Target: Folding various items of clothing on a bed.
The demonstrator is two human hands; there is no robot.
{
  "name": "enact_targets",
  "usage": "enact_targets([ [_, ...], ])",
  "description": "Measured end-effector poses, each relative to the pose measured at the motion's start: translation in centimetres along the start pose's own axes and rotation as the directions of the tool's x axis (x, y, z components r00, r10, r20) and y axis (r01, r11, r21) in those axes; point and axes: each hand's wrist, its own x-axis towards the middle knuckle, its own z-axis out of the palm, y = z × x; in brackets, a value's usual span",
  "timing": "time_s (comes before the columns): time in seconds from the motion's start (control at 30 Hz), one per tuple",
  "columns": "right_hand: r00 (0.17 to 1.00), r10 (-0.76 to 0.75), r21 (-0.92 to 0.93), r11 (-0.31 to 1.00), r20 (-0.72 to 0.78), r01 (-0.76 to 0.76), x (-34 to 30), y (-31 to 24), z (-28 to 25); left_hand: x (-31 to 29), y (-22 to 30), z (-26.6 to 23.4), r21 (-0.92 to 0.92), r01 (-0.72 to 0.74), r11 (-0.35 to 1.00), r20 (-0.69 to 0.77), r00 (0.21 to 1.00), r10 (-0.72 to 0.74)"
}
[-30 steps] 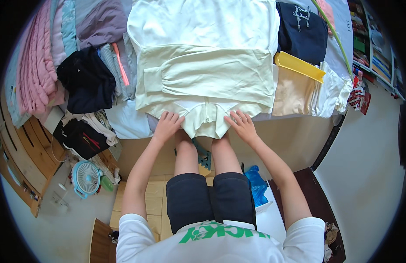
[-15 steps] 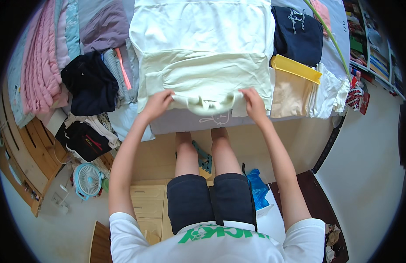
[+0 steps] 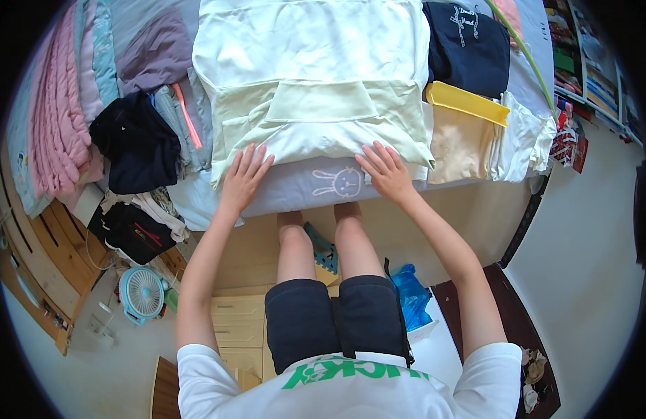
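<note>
A pale-green and white long-sleeved top (image 3: 309, 56) lies spread on the bed in front of me. Its near part is folded back over the body, with a pale-green collar-like band (image 3: 321, 102) on top. My left hand (image 3: 244, 178) rests at the near left of this fold, fingers spread and palm down. At the near right, my right hand (image 3: 387, 171) lies likewise, its fingers on the white fabric. Neither hand grips the cloth. Between them, a line-drawn rabbit (image 3: 337, 183) shows on the lilac bed sheet (image 3: 288, 187).
Folded dark clothes (image 3: 138, 136) and a pink quilt (image 3: 57, 119) lie left. On the right are a navy garment (image 3: 466, 49), a yellow tray-like piece (image 3: 468, 103), a beige garment (image 3: 462, 143) and white clothes (image 3: 522, 136). A blue fan (image 3: 142, 293) stands lower left.
The near edge of the top, pinched and lifted by both hands before, now lies folded away from me. Both hands have let go, with fingers spread.
</note>
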Motion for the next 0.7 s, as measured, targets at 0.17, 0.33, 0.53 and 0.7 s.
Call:
enact_targets([
  [0.17, 0.982, 0.169, -0.162, 0.975, 0.087, -0.154, -1.0, 2.8, 1.4, 1.6, -1.2, 1.0, 0.117, 0.113, 0.987, -0.007, 0.994, -0.113],
  [0.33, 0.994, 0.113, -0.235, 0.966, 0.008, -0.108, 0.0, 4.6, 1.5, 2.6, -1.8, 1.7, 0.22, 0.094, 0.971, -0.052, 0.995, -0.085],
  [0.53, 0.963, 0.221, -0.059, 0.971, -0.152, -0.232, 0.9, 5.2, -0.9, 1.3, -2.8, -0.5, 0.053, 0.043, 0.998, -0.047, 0.998, -0.041],
  [0.7, 0.966, 0.203, -0.009, 0.978, -0.158, -0.207, 0.8, 4.3, -3.5, 1.2, -3.2, -3.3, -0.02, -0.002, 1.0, -0.041, 0.999, 0.001],
])
